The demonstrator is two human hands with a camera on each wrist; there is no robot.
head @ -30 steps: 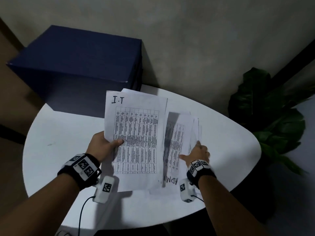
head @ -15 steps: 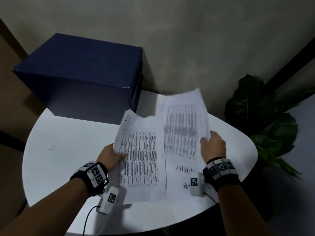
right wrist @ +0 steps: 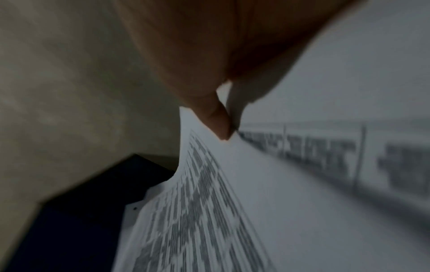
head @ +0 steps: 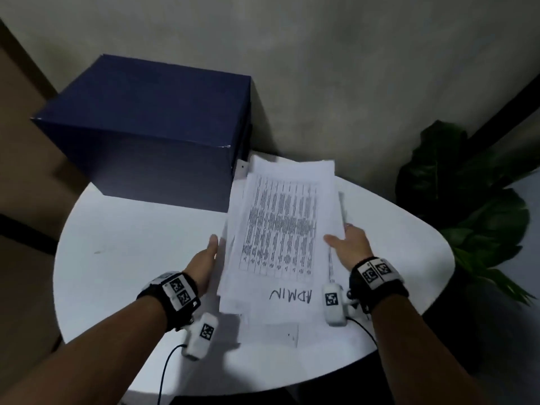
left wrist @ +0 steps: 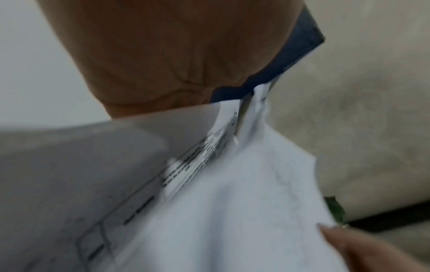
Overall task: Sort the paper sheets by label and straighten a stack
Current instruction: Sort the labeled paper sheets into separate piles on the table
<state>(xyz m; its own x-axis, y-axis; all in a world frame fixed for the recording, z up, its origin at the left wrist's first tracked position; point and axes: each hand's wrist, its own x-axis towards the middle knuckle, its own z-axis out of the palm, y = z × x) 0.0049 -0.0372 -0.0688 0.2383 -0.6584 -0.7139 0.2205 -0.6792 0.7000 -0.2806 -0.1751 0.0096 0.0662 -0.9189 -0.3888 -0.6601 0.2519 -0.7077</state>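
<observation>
A loose stack of printed paper sheets lies mid-table. On top is a sheet [head: 280,229] with a printed table, hand-labelled "ADMIN" upside down at its near end. My right hand [head: 347,244] pinches this sheet's right edge; the right wrist view shows the thumb [right wrist: 216,117] on the sheet [right wrist: 197,211]. My left hand [head: 209,258] rests thumb-up against the stack's left edge, its fingers hidden by paper. In the left wrist view an I.T sheet [left wrist: 209,147] shows beneath the top sheet. More sheets [head: 271,331] stick out at the near end.
The round white table [head: 131,258] carries a large dark blue box [head: 152,127] at the back left, touching the stack's far corner. A leafy plant [head: 467,200] stands off the table's right side. The wall is close behind.
My right hand lifted the ADMIN sheet and swung it left over the I.T sheet. My left thumb came off the I.T sheet and the hand moved to the stack's left edge.
</observation>
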